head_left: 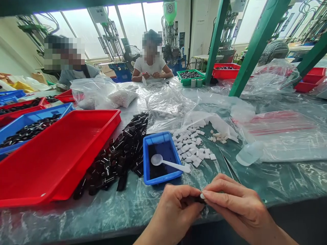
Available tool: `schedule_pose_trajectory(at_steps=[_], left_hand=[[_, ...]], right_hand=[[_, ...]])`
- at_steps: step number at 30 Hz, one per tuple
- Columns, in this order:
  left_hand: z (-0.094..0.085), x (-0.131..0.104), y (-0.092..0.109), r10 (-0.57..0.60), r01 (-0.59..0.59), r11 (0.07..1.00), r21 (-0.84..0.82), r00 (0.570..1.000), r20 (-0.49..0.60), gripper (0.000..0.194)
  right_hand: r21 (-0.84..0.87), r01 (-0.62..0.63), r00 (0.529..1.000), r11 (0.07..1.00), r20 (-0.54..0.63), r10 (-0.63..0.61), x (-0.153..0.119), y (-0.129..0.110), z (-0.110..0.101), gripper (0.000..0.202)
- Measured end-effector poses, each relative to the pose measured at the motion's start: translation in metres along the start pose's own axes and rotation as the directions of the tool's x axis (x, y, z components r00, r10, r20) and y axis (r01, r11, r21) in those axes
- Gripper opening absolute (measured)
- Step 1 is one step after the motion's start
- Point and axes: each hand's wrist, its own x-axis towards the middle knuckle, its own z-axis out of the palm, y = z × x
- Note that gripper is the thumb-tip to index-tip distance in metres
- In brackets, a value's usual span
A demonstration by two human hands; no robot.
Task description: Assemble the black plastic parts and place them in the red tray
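Near the table's front edge, my left hand [176,207] is closed around a small black piece [196,199]. My right hand [233,200] pinches a small white piece [202,196] against the end of the black one, so the fingertips of both hands nearly meet. Just beyond my hands is a small blue tray [146,163] with a dark bottom, and a white spoon [170,163] lies across it. Left of this tray spreads a pile of shiny black pieces [120,149]. White square pieces [190,146] are scattered to its right.
A large red tray [58,146] stands at the left, beside a blue tray [35,126] of black parts. Clear bags [286,136] lie at the right. Two people sit across the table. Green posts [255,51] rise at the back right.
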Motion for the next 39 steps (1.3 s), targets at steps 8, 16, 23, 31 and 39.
schedule_pose_trajectory(at_steps=[8,16,23,31,39], left_hand=[[-0.001,0.001,-0.001,0.010,-0.010,1.000,0.022,1.000,-0.010,0.017],[-0.002,0.000,0.002,0.008,-0.008,0.999,0.050,1.000,0.003,0.017],[-0.002,0.002,0.003,0.004,-0.003,0.998,0.065,1.000,-0.004,0.017],[-0.001,0.001,0.006,0.020,-0.019,0.997,0.069,1.000,-0.007,0.018],[-0.001,0.001,0.003,-0.016,0.016,0.998,0.062,1.000,-0.006,0.017]], right_hand=[[-0.057,0.087,0.995,0.995,0.056,-0.084,-0.010,0.006,0.001,0.055],[-0.046,0.103,0.993,0.994,0.064,-0.100,-0.017,0.009,0.004,0.053],[-0.058,0.123,0.991,0.991,0.060,-0.120,-0.013,0.009,0.004,0.052],[-0.119,0.149,0.989,0.982,0.034,-0.145,-0.020,0.009,0.005,0.041],[-0.168,0.142,0.990,0.976,0.025,-0.139,-0.021,0.009,0.007,0.037]])
